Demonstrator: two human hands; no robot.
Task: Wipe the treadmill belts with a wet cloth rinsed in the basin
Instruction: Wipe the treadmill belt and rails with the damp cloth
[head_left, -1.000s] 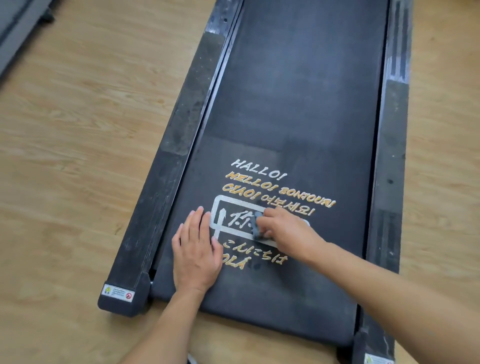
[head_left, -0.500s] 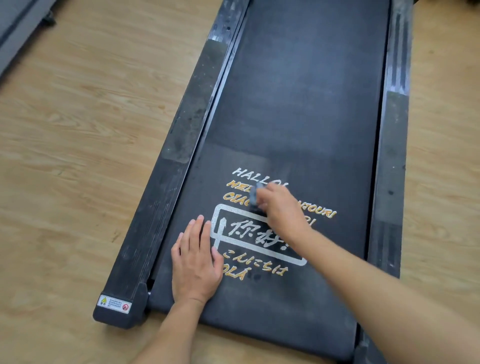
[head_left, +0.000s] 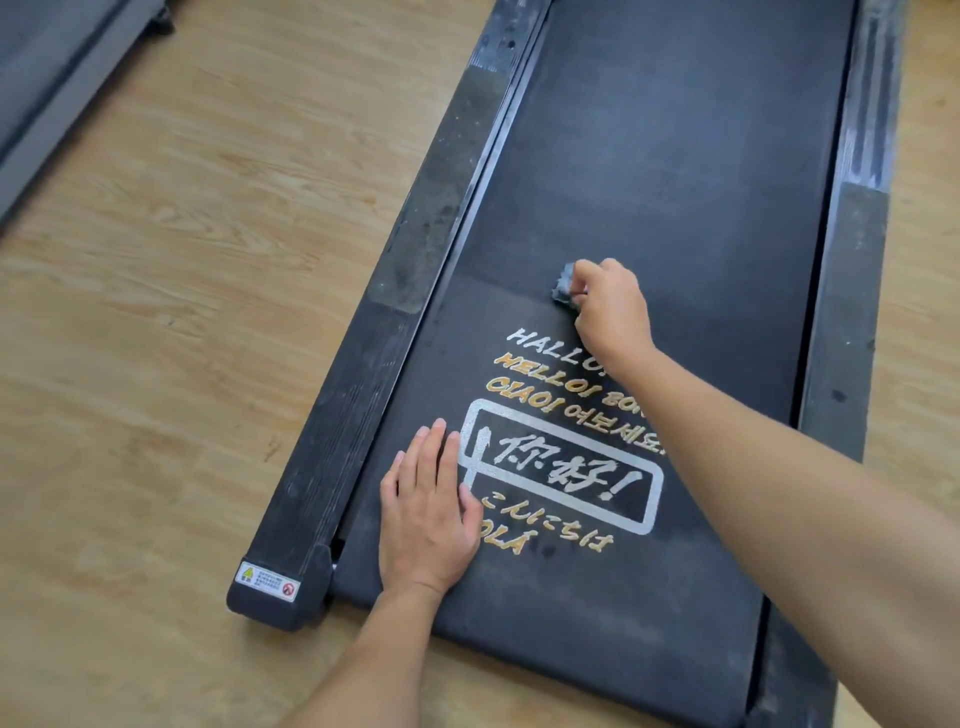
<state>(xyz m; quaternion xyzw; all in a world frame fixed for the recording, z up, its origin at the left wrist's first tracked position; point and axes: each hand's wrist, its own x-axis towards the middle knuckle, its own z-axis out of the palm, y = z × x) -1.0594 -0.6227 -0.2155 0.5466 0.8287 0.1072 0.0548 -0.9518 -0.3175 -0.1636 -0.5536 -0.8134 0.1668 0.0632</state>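
Note:
A black treadmill belt (head_left: 675, 156) lies flat on the floor, with white and gold greeting words printed near its close end. My right hand (head_left: 608, 306) is shut on a small bunched grey cloth (head_left: 562, 285) and presses it on the belt just beyond the printed words. My left hand (head_left: 428, 512) rests flat on the belt, fingers together, beside the white framed print near the close left corner. The basin is not in view.
Dark dusty side rails (head_left: 415, 249) (head_left: 852, 260) flank the belt. A warning sticker (head_left: 267, 577) sits on the close left end cap. Wooden floor (head_left: 182, 312) spreads to the left, and part of another grey treadmill (head_left: 57, 78) shows at top left.
My right hand has slid the cloth away from me, from the white framed print up past the greeting words. My left hand has stayed flat in place.

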